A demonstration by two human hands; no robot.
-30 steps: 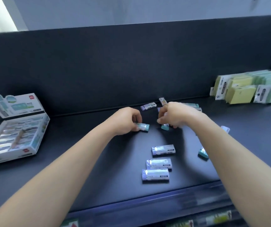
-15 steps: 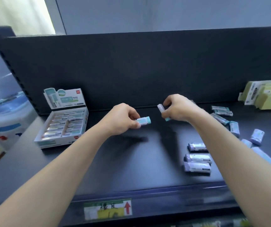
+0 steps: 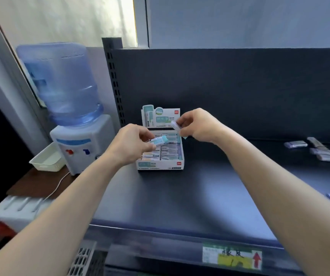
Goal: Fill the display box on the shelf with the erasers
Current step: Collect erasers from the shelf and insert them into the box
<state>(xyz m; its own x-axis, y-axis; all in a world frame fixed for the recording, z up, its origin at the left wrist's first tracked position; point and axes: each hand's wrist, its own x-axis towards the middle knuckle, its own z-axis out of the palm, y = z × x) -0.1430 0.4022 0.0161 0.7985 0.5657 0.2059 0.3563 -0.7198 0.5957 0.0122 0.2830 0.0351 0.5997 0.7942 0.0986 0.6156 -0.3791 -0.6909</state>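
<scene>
The display box (image 3: pixel 160 165) (flap upright) is set on the shelf (image 3: pixel 180 196), mostly filled; two erasers (image 3: pixel 159 140) are held just above it.

A shop, by the look: dark metal shelf (image 3: pixel 180 196) with slotted upright (image 3: pixel 113 80) at upper left, price label (image 3: pixel 231 255) with red arrow on the front rail (image 3: pixel 150 234) at bottom right, printed display box (image 3: pixel 160 165) of erasers (image 3: pixel 170 154) mid-frame, more wrapped erasers (image 3: pixel 295 144) at far right. Water dispenser (image 3: pixel 76 124) standing at left.

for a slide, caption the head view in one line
Left hand holds a teal-tipped eraser, right hand a pale eraser, at the display box on the shelf.
</scene>
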